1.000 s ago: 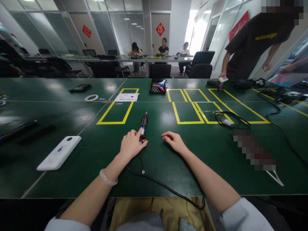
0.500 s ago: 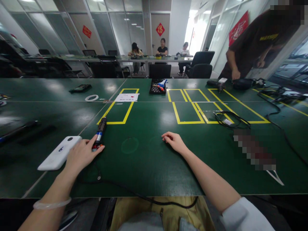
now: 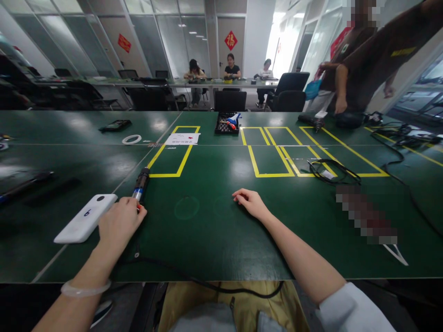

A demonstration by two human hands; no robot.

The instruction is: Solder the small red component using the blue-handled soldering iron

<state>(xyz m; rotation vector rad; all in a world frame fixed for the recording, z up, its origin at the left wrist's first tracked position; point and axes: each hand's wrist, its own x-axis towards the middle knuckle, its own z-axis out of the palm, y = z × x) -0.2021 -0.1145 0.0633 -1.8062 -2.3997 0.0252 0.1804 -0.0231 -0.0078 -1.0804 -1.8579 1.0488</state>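
Flat on the surface (image 3: 214,240), electric screwdriver (image 3: 140,184) lay w/ long axis toward 1 o'clock, tip away; left hand (image 3: 119,221) gripped its rear end, right hand (image 3: 251,203) rested loosely curled, empty.

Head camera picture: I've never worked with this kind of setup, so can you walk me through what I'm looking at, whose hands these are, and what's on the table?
This is one view, from a camera worn on a person's head, looking forward and down, so the two bare arms entering from the bottom are that person's own. There is no machine.

The left hand, with a pale bangle on its wrist, rests on the rear end of a corded electric screwdriver lying on the green table. Whether the fingers grip it I cannot tell. Its black cable trails over the near edge.

The right hand lies on the table, holding nothing.

Beside the left hand is a white flat device. Further off are yellow tape rectangles, a black parts tray and a coiled cable. Other people are at work behind.
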